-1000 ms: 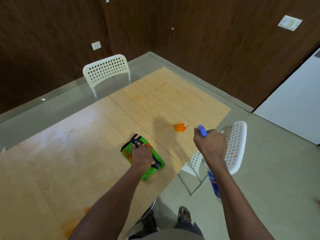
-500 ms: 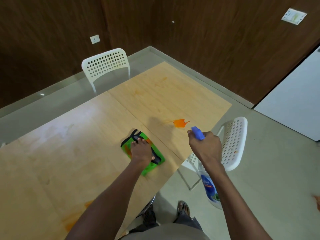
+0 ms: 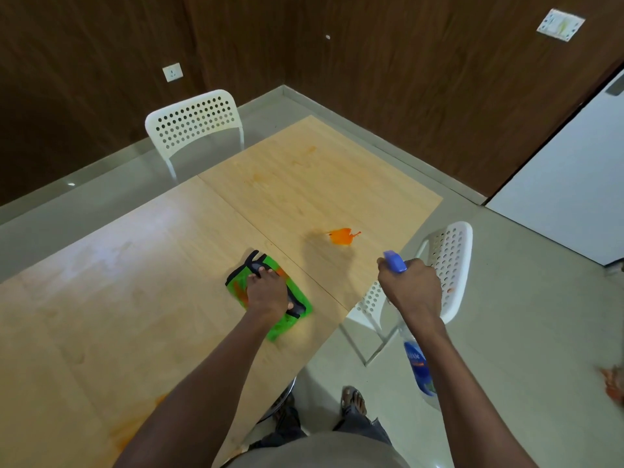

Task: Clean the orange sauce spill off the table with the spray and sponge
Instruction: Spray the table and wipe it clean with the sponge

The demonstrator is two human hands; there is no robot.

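At centre frame, the left hand (image 3: 266, 292) presses flat on the green sponge (image 3: 293, 319), fingers spread over its black strap, on the wooden table (image 3: 135, 265). Right of centre, the right hand (image 3: 410, 288) is clenched around the spray bottle (image 3: 418, 366), its blue nozzle (image 3: 394, 261) aimed toward the orange sauce spill (image 3: 342, 236), which lies well apart from the sponge, near the table's right edge. The bottle's blue label carries white writing, too blurred to read. 2 white perforated chairs (image 3: 196, 123) (image 3: 445, 261) stand beside the table.
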